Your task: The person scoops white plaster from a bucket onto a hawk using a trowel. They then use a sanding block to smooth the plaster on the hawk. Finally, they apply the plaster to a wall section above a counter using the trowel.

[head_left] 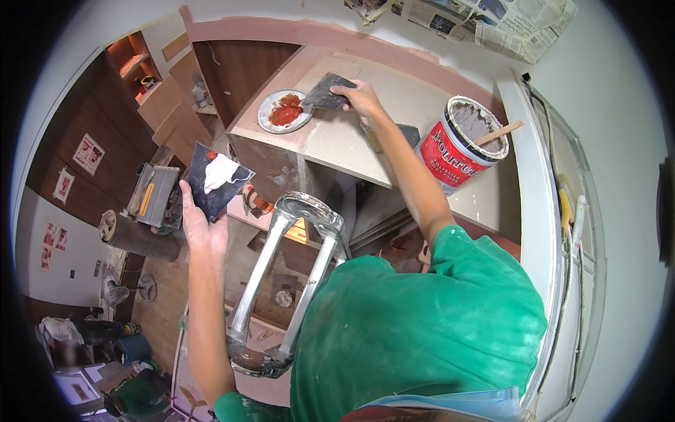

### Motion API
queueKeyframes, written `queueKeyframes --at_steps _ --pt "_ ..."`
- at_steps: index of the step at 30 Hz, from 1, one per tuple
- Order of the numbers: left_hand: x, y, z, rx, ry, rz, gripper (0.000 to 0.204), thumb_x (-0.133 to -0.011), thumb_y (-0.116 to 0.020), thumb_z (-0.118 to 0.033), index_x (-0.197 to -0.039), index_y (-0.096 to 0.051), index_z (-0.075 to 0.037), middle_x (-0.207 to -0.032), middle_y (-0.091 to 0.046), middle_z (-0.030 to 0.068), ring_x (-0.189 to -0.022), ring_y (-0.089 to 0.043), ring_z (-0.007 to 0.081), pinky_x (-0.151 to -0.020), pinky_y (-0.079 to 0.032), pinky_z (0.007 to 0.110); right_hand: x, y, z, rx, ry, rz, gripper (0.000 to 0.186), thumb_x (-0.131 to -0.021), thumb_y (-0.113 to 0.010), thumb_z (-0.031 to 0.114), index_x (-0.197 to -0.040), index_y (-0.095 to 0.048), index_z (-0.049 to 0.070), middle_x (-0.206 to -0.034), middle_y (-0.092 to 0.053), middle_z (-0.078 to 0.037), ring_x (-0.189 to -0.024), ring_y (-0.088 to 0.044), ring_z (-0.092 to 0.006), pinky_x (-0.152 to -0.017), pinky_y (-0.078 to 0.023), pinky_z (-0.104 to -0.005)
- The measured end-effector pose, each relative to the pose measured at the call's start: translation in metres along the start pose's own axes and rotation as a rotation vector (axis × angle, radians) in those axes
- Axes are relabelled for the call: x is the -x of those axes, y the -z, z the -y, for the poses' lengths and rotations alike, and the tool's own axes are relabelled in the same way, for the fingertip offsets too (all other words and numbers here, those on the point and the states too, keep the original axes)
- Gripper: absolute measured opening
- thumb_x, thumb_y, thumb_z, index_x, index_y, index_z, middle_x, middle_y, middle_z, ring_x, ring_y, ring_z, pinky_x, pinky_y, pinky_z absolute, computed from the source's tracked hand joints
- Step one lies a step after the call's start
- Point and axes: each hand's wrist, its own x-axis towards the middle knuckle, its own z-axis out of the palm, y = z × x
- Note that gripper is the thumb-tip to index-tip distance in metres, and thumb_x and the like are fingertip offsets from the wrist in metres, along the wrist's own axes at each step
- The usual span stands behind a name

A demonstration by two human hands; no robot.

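Observation:
My left hand (205, 235) grips a dark flat putty board (209, 202) from below. On the board lie a lump of white putty (221, 173) and a small red dab (211, 155). My right hand (362, 100) is closed on a dark, flat spreader (325, 92), its edge at the right rim of a round plate (265, 107). Red-orange paste (287, 112) is smeared across the plate's middle. The plate rests on a pale countertop (344, 141). Whether the spreader touches the paste, I cannot tell.
Right of my forearm stands a red-labelled can (450, 155) of grey putty with a wooden stick (500, 132). A metal ladder-like frame (260, 278) rises before my body. Newspaper (485, 28) covers something above. Cables (560, 211) run along the right wall. People (140, 390) are at lower left.

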Motion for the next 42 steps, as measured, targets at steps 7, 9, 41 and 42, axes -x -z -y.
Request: queueKeyframes --at_steps 7,9,41,42 --pt "-0.004 0.005 -0.001 0.019 0.004 0.015 0.038 -0.093 -0.062 -0.041 -0.115 -0.061 -0.011 -0.115 -0.065 0.0015 -0.103 -0.061 0.0155 -0.089 -0.046 0.031 -0.026 -0.014 -0.019 0.005 -0.001 0.025 0.013 -0.079 -0.07 0.009 -0.078 -0.063 -0.001 -0.062 -0.059 -0.006 -0.046 -0.05 -0.011 -0.041 -0.036 -0.0252" --pt "0.001 0.0 -0.002 0.019 -0.011 -0.008 0.038 -0.093 -0.062 -0.041 -0.116 -0.061 -0.01 -0.115 -0.065 0.0025 -0.102 -0.061 0.0158 -0.088 -0.047 0.031 -0.027 -0.013 -0.021 -0.008 -0.009 0.007 0.014 -0.078 -0.07 0.01 -0.076 -0.063 -0.002 -0.06 -0.059 -0.006 -0.045 -0.05 -0.0111 -0.039 -0.035 -0.0259" --pt "-0.004 0.006 -0.001 -0.015 -0.005 0.012 0.041 -0.093 -0.061 -0.04 -0.119 -0.06 -0.008 -0.117 -0.063 0.0038 -0.103 -0.061 0.0164 -0.091 -0.048 0.032 -0.045 -0.014 -0.052 -0.007 -0.14 -0.047 0.017 -0.073 -0.075 0.009 -0.073 -0.062 -0.002 -0.062 -0.059 -0.008 -0.045 -0.051 -0.0128 -0.038 -0.038 -0.0265" --pt "-0.005 0.007 -0.001 -0.018 -0.008 0.007 0.042 -0.093 -0.061 -0.04 -0.12 -0.059 -0.007 -0.117 -0.063 0.0034 -0.104 -0.061 0.0162 -0.091 -0.047 0.032 -0.044 -0.015 -0.051 -0.038 -0.159 -0.026 0.017 -0.073 -0.075 0.009 -0.073 -0.062 -0.001 -0.062 -0.059 -0.007 -0.044 -0.05 -0.0127 -0.038 -0.037 -0.0265"
